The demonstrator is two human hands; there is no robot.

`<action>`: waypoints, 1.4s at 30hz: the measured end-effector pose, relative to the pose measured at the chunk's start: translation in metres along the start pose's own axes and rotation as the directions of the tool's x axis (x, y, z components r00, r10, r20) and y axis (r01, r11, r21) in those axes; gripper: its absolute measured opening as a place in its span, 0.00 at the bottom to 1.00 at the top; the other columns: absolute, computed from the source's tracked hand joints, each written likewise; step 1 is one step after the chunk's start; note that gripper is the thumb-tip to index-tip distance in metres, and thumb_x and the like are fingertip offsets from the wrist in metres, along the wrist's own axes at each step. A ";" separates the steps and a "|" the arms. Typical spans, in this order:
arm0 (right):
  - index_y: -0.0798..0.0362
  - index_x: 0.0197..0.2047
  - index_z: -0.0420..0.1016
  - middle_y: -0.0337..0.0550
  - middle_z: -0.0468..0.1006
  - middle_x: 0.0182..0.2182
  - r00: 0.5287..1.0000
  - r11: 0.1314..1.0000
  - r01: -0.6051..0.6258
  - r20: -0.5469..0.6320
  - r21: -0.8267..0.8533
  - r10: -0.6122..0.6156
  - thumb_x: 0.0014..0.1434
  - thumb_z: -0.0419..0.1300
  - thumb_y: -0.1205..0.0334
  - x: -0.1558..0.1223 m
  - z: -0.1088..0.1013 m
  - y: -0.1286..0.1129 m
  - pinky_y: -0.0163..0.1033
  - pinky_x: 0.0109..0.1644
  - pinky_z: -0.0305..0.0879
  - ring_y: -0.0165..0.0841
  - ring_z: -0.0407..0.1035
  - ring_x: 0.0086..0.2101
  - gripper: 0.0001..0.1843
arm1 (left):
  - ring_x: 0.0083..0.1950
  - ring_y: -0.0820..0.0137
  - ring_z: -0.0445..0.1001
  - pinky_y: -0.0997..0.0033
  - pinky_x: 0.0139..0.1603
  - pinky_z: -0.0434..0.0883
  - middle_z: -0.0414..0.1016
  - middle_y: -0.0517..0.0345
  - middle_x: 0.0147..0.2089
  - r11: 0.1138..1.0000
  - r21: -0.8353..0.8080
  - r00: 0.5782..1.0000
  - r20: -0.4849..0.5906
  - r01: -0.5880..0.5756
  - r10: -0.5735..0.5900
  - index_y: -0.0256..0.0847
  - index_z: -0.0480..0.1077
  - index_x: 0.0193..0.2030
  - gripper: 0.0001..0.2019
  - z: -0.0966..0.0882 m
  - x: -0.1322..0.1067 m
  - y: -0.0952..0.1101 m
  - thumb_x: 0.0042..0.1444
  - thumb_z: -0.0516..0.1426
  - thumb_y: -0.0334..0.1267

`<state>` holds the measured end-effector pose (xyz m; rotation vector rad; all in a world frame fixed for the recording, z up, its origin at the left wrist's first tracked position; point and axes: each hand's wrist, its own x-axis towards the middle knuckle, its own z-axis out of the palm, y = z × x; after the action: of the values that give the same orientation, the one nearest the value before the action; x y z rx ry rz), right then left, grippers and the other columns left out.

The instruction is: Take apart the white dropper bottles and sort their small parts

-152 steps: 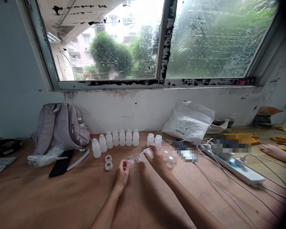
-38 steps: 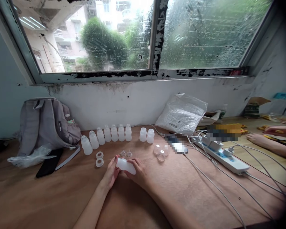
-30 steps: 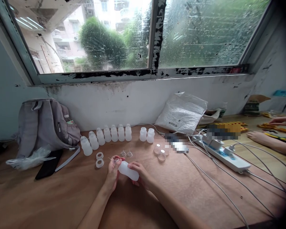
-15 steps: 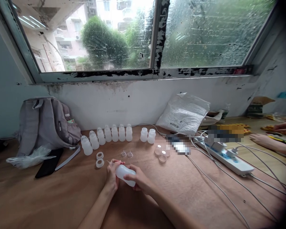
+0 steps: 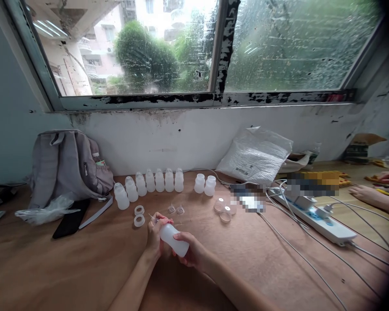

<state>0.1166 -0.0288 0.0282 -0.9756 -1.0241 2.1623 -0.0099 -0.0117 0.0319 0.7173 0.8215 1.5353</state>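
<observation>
Tilted between my hands is a frosted white baby bottle [image 5: 173,239], its base toward the lower right. My right hand [image 5: 192,252] is wrapped round the body near the base. My left hand [image 5: 158,235] is closed about the neck end, where a clear tip pokes out past the fingers; most of that end is hidden. Beyond my hands lie two clear nipples [image 5: 176,209]. To their left are two white collar rings [image 5: 139,216]. Several bottles with clear caps [image 5: 150,181] stand in a row behind, and two open-necked bottles [image 5: 205,185] stand right of it.
Clear round discs or caps [image 5: 225,209] lie to the right. Beyond them are a white power strip [image 5: 330,226] with trailing cables and a silver bag [image 5: 254,153]. A grey backpack [image 5: 68,168] and a black phone-like slab [image 5: 70,219] are at left. Another person's hand [image 5: 365,194] is far right.
My right hand has shifted its grip on the bottle, and its fingers now sit lower round the base. The bottle is turned slightly. The whole view has shifted a little.
</observation>
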 end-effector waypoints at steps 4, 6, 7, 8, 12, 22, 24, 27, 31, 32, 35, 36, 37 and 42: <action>0.52 0.38 0.58 0.35 0.68 0.19 0.978 0.980 0.145 -0.132 -0.137 -0.163 0.50 0.51 0.45 0.010 -0.003 0.006 0.27 0.11 0.43 0.24 0.57 0.12 0.20 | 0.31 0.71 0.72 0.73 0.31 0.67 0.71 0.59 0.35 0.993 -0.058 0.993 -0.051 0.107 -0.110 0.41 0.62 0.34 0.14 -0.003 0.010 -0.009 0.42 0.60 0.41; 0.51 0.39 0.57 0.34 0.68 0.20 0.925 0.923 0.229 -0.228 -0.308 -0.305 0.49 0.54 0.45 0.015 -0.009 0.006 0.28 0.11 0.47 0.25 0.58 0.13 0.21 | 0.34 0.70 0.72 0.71 0.35 0.68 0.71 0.57 0.38 0.988 -0.045 0.989 0.001 0.147 -0.147 0.42 0.63 0.39 0.18 -0.002 0.011 -0.012 0.41 0.61 0.42; 0.51 0.39 0.57 0.34 0.68 0.21 0.887 0.878 0.268 -0.254 -0.397 -0.386 0.49 0.54 0.45 0.016 -0.012 0.005 0.28 0.12 0.49 0.25 0.59 0.13 0.21 | 0.35 0.69 0.72 0.70 0.37 0.68 0.71 0.56 0.38 0.987 -0.017 0.986 0.052 0.162 -0.161 0.41 0.63 0.40 0.19 -0.001 0.009 -0.013 0.41 0.62 0.42; 0.50 0.39 0.58 0.35 0.68 0.22 0.848 0.824 0.307 -0.256 -0.477 -0.464 0.50 0.54 0.46 0.016 -0.015 0.003 0.29 0.13 0.51 0.26 0.60 0.15 0.20 | 0.36 0.68 0.72 0.70 0.38 0.67 0.71 0.54 0.37 0.985 0.015 0.979 0.104 0.172 -0.173 0.40 0.64 0.41 0.20 0.001 0.007 -0.013 0.40 0.62 0.41; 0.51 0.34 0.64 0.39 0.70 0.26 0.665 0.524 0.383 -0.167 -0.761 -0.728 0.57 0.46 0.51 0.012 -0.032 -0.010 0.34 0.26 0.61 0.31 0.65 0.25 0.14 | 0.38 0.64 0.71 0.69 0.38 0.66 0.72 0.50 0.37 0.980 0.101 0.966 0.178 0.172 -0.188 0.35 0.68 0.40 0.19 0.006 -0.004 -0.014 0.40 0.62 0.41; 0.56 0.34 0.67 0.52 0.69 0.35 -0.017 0.380 -0.109 -0.380 -0.919 -0.925 0.49 0.47 0.65 -0.007 -0.122 -0.044 0.47 0.47 0.52 0.42 0.60 0.40 0.11 | 0.28 0.75 0.66 0.78 0.27 0.60 0.69 0.60 0.30 0.978 0.114 0.981 0.063 0.176 -0.184 0.37 0.69 0.37 0.18 -0.001 -0.003 -0.009 0.42 0.58 0.48; 0.56 0.33 0.67 0.53 0.69 0.35 0.011 0.470 -0.060 -0.472 -0.880 -0.882 0.47 0.48 0.65 -0.009 -0.132 -0.043 0.47 0.46 0.52 0.43 0.60 0.40 0.11 | 0.27 0.76 0.64 0.79 0.26 0.59 0.68 0.61 0.29 0.981 0.117 0.985 0.050 0.157 -0.163 0.38 0.68 0.37 0.18 -0.003 -0.003 -0.008 0.42 0.59 0.47; 0.56 0.32 0.67 0.51 0.70 0.33 0.095 0.520 0.021 -0.516 -0.854 -0.852 0.47 0.48 0.63 -0.006 -0.134 -0.040 0.45 0.42 0.57 0.40 0.63 0.35 0.10 | 0.25 0.77 0.62 0.79 0.24 0.58 0.65 0.62 0.27 0.981 0.099 0.984 0.047 0.164 -0.170 0.37 0.68 0.36 0.18 -0.004 -0.002 -0.008 0.42 0.59 0.47; 0.54 0.31 0.69 0.46 0.72 0.31 0.271 0.512 0.129 -0.466 -0.849 -0.842 0.48 0.47 0.62 0.003 -0.121 -0.034 0.40 0.35 0.61 0.35 0.66 0.30 0.11 | 0.26 0.76 0.63 0.78 0.24 0.58 0.65 0.60 0.26 0.966 0.125 0.967 0.093 0.225 -0.237 0.34 0.68 0.36 0.20 -0.006 -0.001 -0.010 0.41 0.59 0.48; 0.53 0.31 0.69 0.45 0.72 0.31 0.314 0.514 0.154 -0.451 -0.844 -0.835 0.48 0.47 0.63 0.006 -0.117 -0.032 0.39 0.34 0.61 0.35 0.66 0.29 0.11 | 0.27 0.75 0.64 0.78 0.25 0.59 0.66 0.59 0.27 0.962 0.146 0.963 0.112 0.230 -0.247 0.34 0.68 0.37 0.20 -0.006 -0.001 -0.010 0.42 0.59 0.48; 0.53 0.33 0.70 0.43 0.72 0.30 0.425 0.531 0.204 -0.414 -0.823 -0.805 0.46 0.46 0.65 0.013 -0.109 -0.027 0.38 0.28 0.62 0.31 0.65 0.23 0.14 | 0.29 0.73 0.66 0.77 0.27 0.60 0.68 0.57 0.31 0.960 0.183 0.958 0.155 0.211 -0.240 0.36 0.67 0.40 0.19 -0.005 -0.002 -0.008 0.44 0.58 0.46; 0.53 0.35 0.70 0.42 0.71 0.29 0.456 0.533 0.215 -0.398 -0.819 -0.796 0.45 0.47 0.66 0.014 -0.108 -0.026 0.37 0.27 0.62 0.30 0.64 0.22 0.15 | 0.30 0.74 0.66 0.77 0.28 0.61 0.68 0.57 0.32 0.962 0.184 0.960 0.158 0.204 -0.233 0.37 0.66 0.41 0.19 -0.004 -0.003 -0.007 0.44 0.58 0.46; 0.53 0.36 0.70 0.42 0.71 0.29 0.484 0.531 0.223 -0.380 -0.817 -0.788 0.44 0.48 0.67 0.016 -0.107 -0.025 0.37 0.27 0.62 0.30 0.64 0.22 0.16 | 0.30 0.74 0.66 0.77 0.29 0.61 0.68 0.58 0.32 0.963 0.181 0.961 0.156 0.199 -0.228 0.38 0.66 0.41 0.18 -0.003 -0.003 -0.006 0.44 0.58 0.45; 0.50 0.42 0.71 0.42 0.69 0.37 0.572 0.435 0.189 -0.262 -0.880 -0.778 0.39 0.52 0.70 0.012 -0.106 -0.025 0.40 0.41 0.61 0.35 0.63 0.38 0.23 | 0.27 0.75 0.64 0.77 0.28 0.60 0.68 0.59 0.30 0.959 0.190 0.956 0.164 0.210 -0.242 0.37 0.68 0.38 0.17 -0.001 -0.004 -0.004 0.44 0.58 0.46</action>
<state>0.1973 0.0380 -0.0028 -1.3828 -1.6419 0.6201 -0.0080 -0.0155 0.0276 0.8470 0.8691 1.1825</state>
